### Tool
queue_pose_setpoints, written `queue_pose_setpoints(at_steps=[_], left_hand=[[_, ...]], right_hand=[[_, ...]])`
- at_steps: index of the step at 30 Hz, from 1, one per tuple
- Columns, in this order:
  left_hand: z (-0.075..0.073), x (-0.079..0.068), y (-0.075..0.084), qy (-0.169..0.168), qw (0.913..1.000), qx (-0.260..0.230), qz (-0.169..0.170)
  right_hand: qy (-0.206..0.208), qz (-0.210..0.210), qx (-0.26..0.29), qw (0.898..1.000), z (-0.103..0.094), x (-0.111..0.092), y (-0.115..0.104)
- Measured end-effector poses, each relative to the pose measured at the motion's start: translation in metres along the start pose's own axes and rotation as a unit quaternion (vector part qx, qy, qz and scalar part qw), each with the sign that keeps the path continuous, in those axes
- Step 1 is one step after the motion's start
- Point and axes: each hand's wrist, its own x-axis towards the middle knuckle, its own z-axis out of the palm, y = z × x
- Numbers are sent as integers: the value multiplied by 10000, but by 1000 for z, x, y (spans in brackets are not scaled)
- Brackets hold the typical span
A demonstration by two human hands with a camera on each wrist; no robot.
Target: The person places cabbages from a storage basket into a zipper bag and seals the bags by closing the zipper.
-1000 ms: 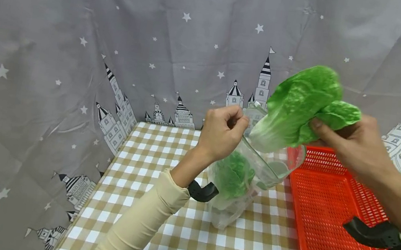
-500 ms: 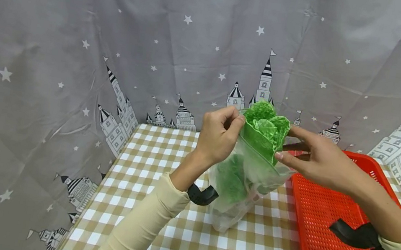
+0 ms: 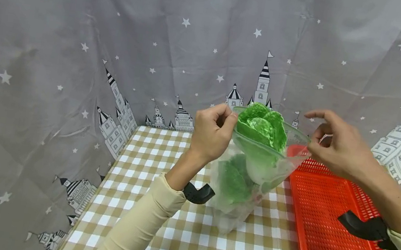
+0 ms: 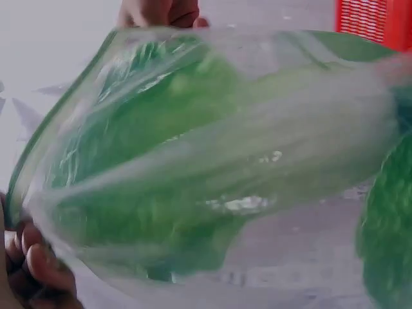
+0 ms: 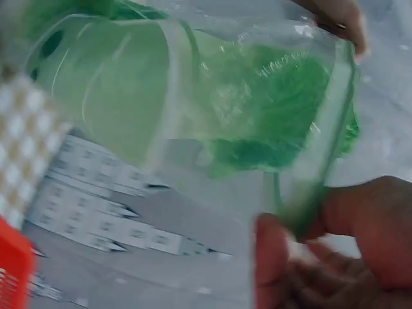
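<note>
My left hand (image 3: 212, 133) pinches the left rim of a clear plastic bag (image 3: 233, 222) with a green edge. At the opposite side of the opening, my right hand (image 3: 338, 147) pinches the rim between thumb and forefinger. A leafy green lettuce (image 3: 262, 127) stands in the bag's mouth, its white stem end down inside and its leaf tops above the rim. Lower in the bag a second lettuce (image 3: 233, 180) shows through the plastic. In the right wrist view the right thumb and finger press the bag's edge (image 5: 325, 135).
A red perforated plastic basket (image 3: 336, 219) lies on the right, close beside the bag. Under both is a brown-and-white checked tablecloth (image 3: 166, 154). Behind the table hangs a grey curtain (image 3: 195, 48) printed with stars and castles.
The right hand brought the lettuce from the upper right down into the bag's mouth and let go of it. It then took hold of the bag's right rim. The left hand kept its pinch.
</note>
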Motion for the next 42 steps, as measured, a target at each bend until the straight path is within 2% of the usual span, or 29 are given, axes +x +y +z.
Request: queue_pose_setpoints(at_steps=[2,4,6,9,12,15,20,24,26,28,30,32,35,39,42], left_hand=[[-4,3,2,392,9989,237,104],[-7,4,4,695,9952,666,186],[-11,4,5,830,9899,1133,203],[-17,1,5,767,9826,1689,63],[-21,-1,5,586,9803,1873,-233],[-22,-3,5,374,9824,1771,-456],[-20,-6,2,164,9892,1339,-570],[-17,-10,3,-40,9931,966,-669],[-14,-12,4,-115,9938,830,-733],[-11,-14,6,-226,9938,728,-811],[-8,-16,9,-316,9936,606,-897],[-5,-18,13,-420,9932,515,-959],[-2,-18,16,-609,9919,424,-1028],[-1,-10,15,-789,9891,476,-1145],[-3,5,5,-726,9802,146,-1838]], right_hand=[[505,-405,-63,9979,-4,3,-8],[790,-739,-220,9939,-9,7,-14],[936,-862,-249,9916,-12,9,-18],[1050,-848,-273,9905,-14,11,-20],[1187,-769,-228,9897,-11,12,-17],[1127,-857,-305,9895,-6,12,-13],[1146,-1126,-307,9865,0,14,-9],[763,-900,-256,9927,0,12,-11],[363,-838,-593,9941,0,7,-14],[175,-958,-1177,9883,0,-3,-20],[307,-1302,-1696,9764,1,-16,-28],[520,-1749,-1979,9631,6,-31,-35],[630,-2395,-1857,9509,19,-50,-42],[745,-2769,-1589,9447,37,-62,-46],[1049,-2895,-1434,9405,39,-61,-42]])
